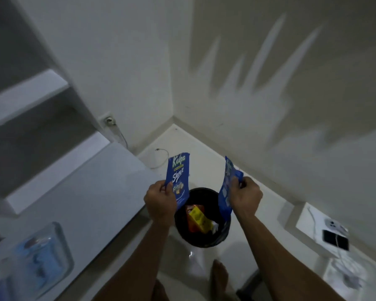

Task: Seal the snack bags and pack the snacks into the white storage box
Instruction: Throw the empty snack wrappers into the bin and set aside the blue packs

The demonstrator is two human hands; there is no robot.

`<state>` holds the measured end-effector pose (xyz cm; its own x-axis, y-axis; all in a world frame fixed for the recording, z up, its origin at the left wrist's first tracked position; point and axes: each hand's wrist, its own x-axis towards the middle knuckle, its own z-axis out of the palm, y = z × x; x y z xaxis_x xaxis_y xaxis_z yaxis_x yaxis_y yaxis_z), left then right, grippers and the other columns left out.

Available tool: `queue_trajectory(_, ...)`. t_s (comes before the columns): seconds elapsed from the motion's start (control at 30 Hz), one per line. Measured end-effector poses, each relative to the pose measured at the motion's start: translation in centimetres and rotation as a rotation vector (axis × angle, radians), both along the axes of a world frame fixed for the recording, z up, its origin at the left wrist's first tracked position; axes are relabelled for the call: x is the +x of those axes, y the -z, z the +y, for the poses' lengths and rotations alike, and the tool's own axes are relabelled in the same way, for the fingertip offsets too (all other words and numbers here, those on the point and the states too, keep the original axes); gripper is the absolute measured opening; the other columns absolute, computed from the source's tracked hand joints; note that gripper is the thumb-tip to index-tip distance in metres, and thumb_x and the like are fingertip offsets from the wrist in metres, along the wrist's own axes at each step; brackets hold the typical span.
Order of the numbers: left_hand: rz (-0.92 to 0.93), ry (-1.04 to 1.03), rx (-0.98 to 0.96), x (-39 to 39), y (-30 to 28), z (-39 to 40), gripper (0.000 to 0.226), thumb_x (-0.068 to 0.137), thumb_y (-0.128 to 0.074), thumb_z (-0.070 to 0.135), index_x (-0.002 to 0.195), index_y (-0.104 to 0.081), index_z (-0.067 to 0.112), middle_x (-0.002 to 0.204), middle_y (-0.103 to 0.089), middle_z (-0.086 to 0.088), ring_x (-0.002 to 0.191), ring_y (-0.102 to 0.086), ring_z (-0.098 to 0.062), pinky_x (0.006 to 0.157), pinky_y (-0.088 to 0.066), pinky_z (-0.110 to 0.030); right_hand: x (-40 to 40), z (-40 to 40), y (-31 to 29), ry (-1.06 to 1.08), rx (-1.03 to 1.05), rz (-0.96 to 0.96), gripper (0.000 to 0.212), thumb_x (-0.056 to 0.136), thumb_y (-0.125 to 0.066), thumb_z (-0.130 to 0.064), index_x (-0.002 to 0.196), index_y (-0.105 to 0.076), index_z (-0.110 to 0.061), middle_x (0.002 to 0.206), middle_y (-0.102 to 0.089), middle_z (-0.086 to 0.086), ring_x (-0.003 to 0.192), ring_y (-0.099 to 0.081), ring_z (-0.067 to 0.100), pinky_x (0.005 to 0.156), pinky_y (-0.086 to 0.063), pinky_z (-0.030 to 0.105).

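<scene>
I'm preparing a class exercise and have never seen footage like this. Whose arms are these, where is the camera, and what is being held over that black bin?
There is no machine: a person wears one camera on the head, looking down at both bare arms. The left hand grips a blue snack bag printed "Kalpa". The right hand grips another blue bag, seen edge-on. Both hang above a black bin on the floor, which holds an orange and yellow wrapper. A white counter stands at left.

Your left hand (pixel 161 197) covers the lower corner of the blue snack bag (pixel 178 178). The clear container (pixel 41 257) on the counter (pixel 85 192) is blurred, its contents unreadable, cut off at the frame's left edge.
</scene>
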<state>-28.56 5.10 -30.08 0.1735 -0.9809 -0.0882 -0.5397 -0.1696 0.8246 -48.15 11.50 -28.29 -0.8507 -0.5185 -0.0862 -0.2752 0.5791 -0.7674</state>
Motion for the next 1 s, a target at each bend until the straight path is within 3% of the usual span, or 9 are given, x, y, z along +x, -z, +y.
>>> queue_trajectory(0.17, -0.134, -0.055, 0.179, -6.5, 6.2, 2.7, 0.023, 0.091, -0.064, 0.025, 0.096, -0.069, 0.003, 0.092, -0.067, -0.012, 0.084, -0.062, -0.025, 0.067, -0.04, -0.026, -4.6, 0.8, 6.9, -0.098, 0.214, -0.047, 0.026, 0.095, -0.059, -0.026, 0.074, -0.055, -0.011, 0.068, -0.055, 0.002, 0.062, -0.048, 0.019, 0.049, -0.023, 0.014)
queue_trajectory(0.27, -0.17, -0.114, 0.255, -8.8, 10.2, 3.6, 0.022, 0.089, -0.067, 0.027, 0.091, -0.07, 0.005, 0.085, -0.069, -0.011, 0.076, -0.065, -0.025, 0.063, -0.052, -0.032, -5.8, 0.9, 11.2, -0.18, 0.292, -0.08, 0.028, 0.094, -0.06, -0.028, 0.073, -0.054, -0.011, 0.067, -0.056, 0.004, 0.06, -0.05, 0.02, 0.048, -0.028, 0.021)
queue_trajectory(0.43, -0.131, -0.138, 0.239, -9.4, 10.6, 2.9, 0.017, 0.087, -0.066, 0.024, 0.095, -0.073, 0.011, 0.089, -0.071, -0.011, 0.08, -0.067, -0.029, 0.069, -0.057, -0.041, -5.0, 0.0, 11.1, -0.224, 0.259, -0.129, 0.031, 0.094, -0.059, -0.024, 0.068, -0.048, -0.011, 0.064, -0.053, 0.005, 0.059, -0.05, 0.022, 0.048, -0.029, 0.026)
queue_trajectory(0.6, -0.148, -0.13, 0.289, -10.5, 13.8, 2.7, 0.022, 0.084, -0.072, 0.026, 0.096, -0.075, 0.008, 0.092, -0.074, -0.011, 0.084, -0.068, -0.028, 0.072, -0.051, -0.031, -5.0, -0.4, 14.6, -0.289, 0.317, -0.201, 0.02, 0.095, -0.059, -0.027, 0.082, -0.06, -0.012, 0.073, -0.056, -0.001, 0.067, -0.052, 0.016, 0.059, -0.044, 0.027)
queue_trajectory(0.73, -0.123, -0.135, 0.332, -10.8, 13.5, 2.9, 0.03, 0.08, -0.076, 0.04, 0.095, -0.075, 0.013, 0.088, -0.073, -0.003, 0.085, -0.067, -0.022, 0.079, -0.054, -0.033, -4.5, 0.0, 14.5, -0.32, 0.297, -0.224, 0.022, 0.093, -0.062, -0.037, 0.091, -0.071, -0.018, 0.076, -0.063, -0.008, 0.071, -0.056, 0.009, 0.058, -0.038, 0.015)
queue_trajectory(0.9, -0.071, -0.138, 0.385, -9.6, 11.4, 3.5, 0.033, 0.076, -0.071, 0.049, 0.093, -0.074, 0.021, 0.089, -0.072, -0.003, 0.093, -0.066, -0.027, 0.08, -0.058, -0.045, -4.0, 0.0, 11.7, -0.347, 0.284, -0.218, 0.023, 0.093, -0.062, -0.037, 0.088, -0.071, -0.017, 0.073, -0.064, -0.008, 0.069, -0.057, 0.008, 0.059, -0.04, 0.013)
queue_trajectory(1.0, -0.008, -0.171, 0.34, -8.3, 8.8, 3.5, 0.023, 0.077, -0.076, 0.04, 0.086, -0.073, 0.019, 0.079, -0.071, 0.0, 0.081, -0.068, -0.022, 0.076, -0.059, -0.043, -3.0, -0.7, 8.9, -0.425, 0.241, -0.172, 0.028, 0.095, -0.06, -0.035, 0.086, -0.071, -0.011, 0.078, -0.07, 0.001, 0.071, -0.059, 0.013, 0.069, -0.048, 0.026)
